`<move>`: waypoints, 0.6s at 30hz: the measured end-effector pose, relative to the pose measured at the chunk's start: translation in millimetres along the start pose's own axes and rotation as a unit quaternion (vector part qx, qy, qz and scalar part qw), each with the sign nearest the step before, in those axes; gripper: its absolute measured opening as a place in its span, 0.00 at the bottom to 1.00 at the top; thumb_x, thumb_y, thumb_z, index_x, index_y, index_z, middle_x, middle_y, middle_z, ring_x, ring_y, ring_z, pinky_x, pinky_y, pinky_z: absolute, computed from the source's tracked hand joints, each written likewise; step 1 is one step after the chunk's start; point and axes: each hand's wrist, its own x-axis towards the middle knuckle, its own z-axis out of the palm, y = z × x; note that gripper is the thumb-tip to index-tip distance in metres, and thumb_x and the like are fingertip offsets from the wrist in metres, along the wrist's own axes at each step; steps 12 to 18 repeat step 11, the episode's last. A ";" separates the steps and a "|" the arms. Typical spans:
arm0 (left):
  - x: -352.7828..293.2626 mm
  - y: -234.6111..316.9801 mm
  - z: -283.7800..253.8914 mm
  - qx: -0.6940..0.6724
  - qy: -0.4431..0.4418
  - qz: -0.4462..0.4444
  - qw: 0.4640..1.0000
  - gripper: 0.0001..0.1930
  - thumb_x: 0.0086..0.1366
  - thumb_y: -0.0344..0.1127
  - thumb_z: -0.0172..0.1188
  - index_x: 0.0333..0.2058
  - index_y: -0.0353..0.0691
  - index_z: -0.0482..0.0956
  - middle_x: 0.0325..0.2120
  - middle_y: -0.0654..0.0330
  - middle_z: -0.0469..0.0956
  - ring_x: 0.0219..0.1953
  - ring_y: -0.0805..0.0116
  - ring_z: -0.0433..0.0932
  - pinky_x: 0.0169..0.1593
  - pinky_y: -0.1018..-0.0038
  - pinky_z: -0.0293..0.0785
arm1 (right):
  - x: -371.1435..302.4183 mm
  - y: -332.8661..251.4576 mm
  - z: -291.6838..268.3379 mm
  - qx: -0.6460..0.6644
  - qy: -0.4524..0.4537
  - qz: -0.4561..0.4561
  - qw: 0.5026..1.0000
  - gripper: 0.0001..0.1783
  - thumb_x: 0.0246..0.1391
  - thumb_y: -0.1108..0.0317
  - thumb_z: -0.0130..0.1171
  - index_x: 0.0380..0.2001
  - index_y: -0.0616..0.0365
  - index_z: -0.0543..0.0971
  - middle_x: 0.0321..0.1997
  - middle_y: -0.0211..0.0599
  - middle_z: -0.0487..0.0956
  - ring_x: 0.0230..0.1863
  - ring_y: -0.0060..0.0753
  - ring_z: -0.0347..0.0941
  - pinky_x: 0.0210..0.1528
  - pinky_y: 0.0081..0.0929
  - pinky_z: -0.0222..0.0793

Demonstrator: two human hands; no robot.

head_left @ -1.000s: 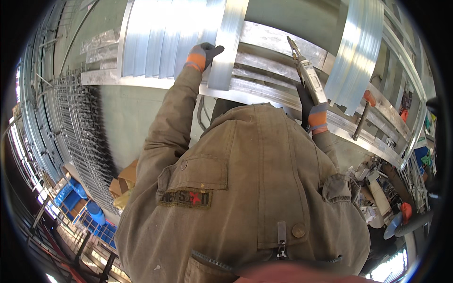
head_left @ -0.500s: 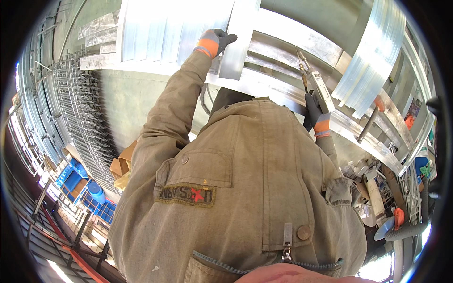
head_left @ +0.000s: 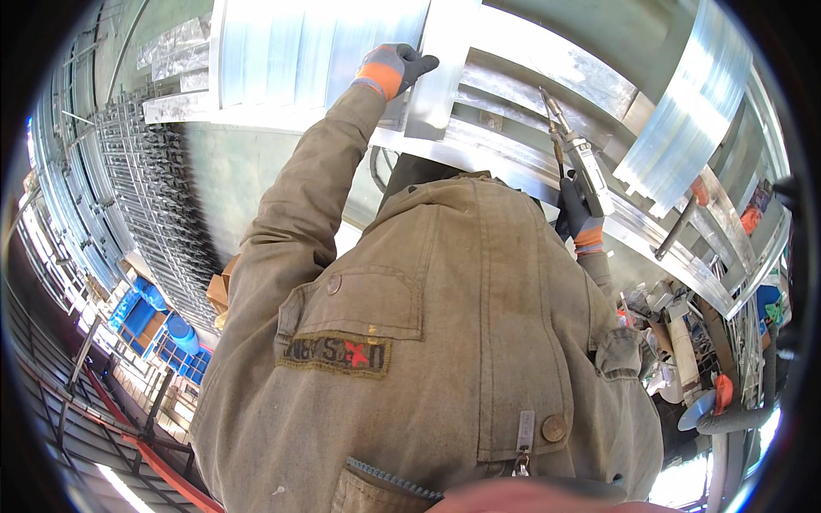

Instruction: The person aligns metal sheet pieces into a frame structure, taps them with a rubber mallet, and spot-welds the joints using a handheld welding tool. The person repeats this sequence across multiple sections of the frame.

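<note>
My left hand (head_left: 395, 72), in a grey glove with an orange cuff, rests where a ribbed metal sheet (head_left: 291, 60) meets a flat metal strip (head_left: 440, 81). Its fingers are curled and the thumb reaches over the strip; whatever they may grip is hidden. At the right, my gloved right hand (head_left: 579, 210) is closed round a grey-and-white hand tool (head_left: 587, 167). The tool has a long thin nozzle pointing up over the metal frame (head_left: 547, 68). Part of the right hand lies behind the tool and my jacket.
A second ribbed sheet (head_left: 684, 111) lies across the frame at the right, near a clamp (head_left: 676, 227) with a dark bar. Racked metal rods (head_left: 145, 179) stand at the left. Blue containers (head_left: 175, 333) are below them. Mixed scrap and a hose (head_left: 740, 419) lie at lower right.
The view has shifted slightly. My right hand and the tool sit a little farther right and lower. The left hand stays at the strip, its fingers still curled.
</note>
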 end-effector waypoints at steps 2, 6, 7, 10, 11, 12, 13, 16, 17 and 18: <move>0.1 4.8 0.6 0.012 -0.001 -0.022 1.000 0.32 0.64 0.69 0.73 0.47 0.45 0.93 0.36 0.57 0.91 0.42 0.54 0.88 0.53 0.57 0.83 | 1.1 0.2 0.7 0.018 0.005 0.011 1.000 0.22 0.66 0.64 0.76 0.59 0.62 0.83 0.41 0.29 0.83 0.40 0.25 0.78 0.42 0.30 0.77; -1.9 9.6 -0.7 0.027 -0.001 -0.063 0.998 0.32 0.65 0.69 0.71 0.51 0.47 0.93 0.40 0.57 0.92 0.48 0.54 0.90 0.57 0.56 0.83 | -2.5 2.1 1.5 0.014 0.003 0.034 0.999 0.19 0.67 0.65 0.76 0.57 0.61 0.86 0.41 0.28 0.84 0.38 0.22 0.78 0.38 0.29 0.77; -0.4 10.6 -3.2 0.032 -0.007 -0.082 0.996 0.32 0.65 0.69 0.71 0.52 0.47 0.93 0.41 0.57 0.93 0.49 0.54 0.90 0.58 0.56 0.83 | -2.8 4.5 1.3 -0.002 0.001 0.022 1.000 0.20 0.67 0.65 0.76 0.57 0.61 0.86 0.41 0.28 0.84 0.38 0.22 0.78 0.38 0.29 0.77; 3.2 14.9 -8.9 0.049 0.007 -0.081 0.995 0.31 0.66 0.69 0.71 0.48 0.45 0.94 0.38 0.56 0.93 0.45 0.57 0.90 0.55 0.59 0.84 | 2.2 15.7 4.7 -0.074 0.023 -0.095 0.993 0.31 0.67 0.64 0.74 0.68 0.63 0.78 0.40 0.34 0.84 0.34 0.25 0.77 0.37 0.32 0.78; 0.2 14.0 -10.1 0.056 0.015 -0.074 0.996 0.31 0.66 0.70 0.71 0.46 0.45 0.95 0.36 0.56 0.92 0.43 0.59 0.90 0.53 0.60 0.84 | -2.8 17.9 2.2 -0.013 0.007 0.038 0.999 0.29 0.68 0.63 0.74 0.68 0.61 0.80 0.44 0.37 0.86 0.42 0.30 0.81 0.48 0.35 0.80; 0.2 14.0 -10.1 0.056 0.015 -0.074 0.996 0.31 0.66 0.70 0.71 0.46 0.45 0.95 0.36 0.56 0.92 0.43 0.59 0.90 0.53 0.60 0.84 | -2.8 17.9 2.2 -0.013 0.007 0.038 0.999 0.29 0.68 0.63 0.74 0.68 0.61 0.80 0.44 0.37 0.86 0.42 0.30 0.81 0.48 0.35 0.80; 0.2 14.0 -10.1 0.056 0.015 -0.074 0.996 0.31 0.66 0.70 0.71 0.46 0.45 0.95 0.36 0.56 0.92 0.43 0.59 0.90 0.53 0.60 0.84 | -2.8 17.9 2.2 -0.013 0.007 0.038 0.999 0.29 0.68 0.63 0.74 0.68 0.61 0.80 0.44 0.37 0.86 0.42 0.30 0.81 0.48 0.35 0.80; 0.2 14.0 -10.1 0.056 0.015 -0.074 0.996 0.31 0.66 0.70 0.71 0.46 0.45 0.95 0.36 0.56 0.92 0.43 0.59 0.90 0.53 0.60 0.84 | -2.8 17.9 2.2 -0.013 0.007 0.038 0.999 0.29 0.68 0.63 0.74 0.68 0.61 0.80 0.44 0.37 0.86 0.42 0.30 0.81 0.48 0.35 0.80; 0.2 14.0 -10.1 0.056 0.015 -0.074 0.996 0.31 0.66 0.70 0.71 0.46 0.45 0.95 0.36 0.56 0.92 0.43 0.59 0.90 0.53 0.60 0.84 | -2.8 17.9 2.2 -0.013 0.007 0.038 0.999 0.29 0.68 0.63 0.74 0.68 0.61 0.80 0.44 0.37 0.86 0.42 0.30 0.81 0.48 0.35 0.80; 0.2 14.0 -10.1 0.056 0.015 -0.074 0.996 0.31 0.66 0.70 0.71 0.46 0.45 0.95 0.36 0.56 0.92 0.43 0.59 0.90 0.53 0.60 0.84 | -2.8 17.9 2.2 -0.013 0.007 0.038 0.999 0.29 0.68 0.63 0.74 0.68 0.61 0.80 0.44 0.37 0.86 0.42 0.30 0.81 0.48 0.35 0.80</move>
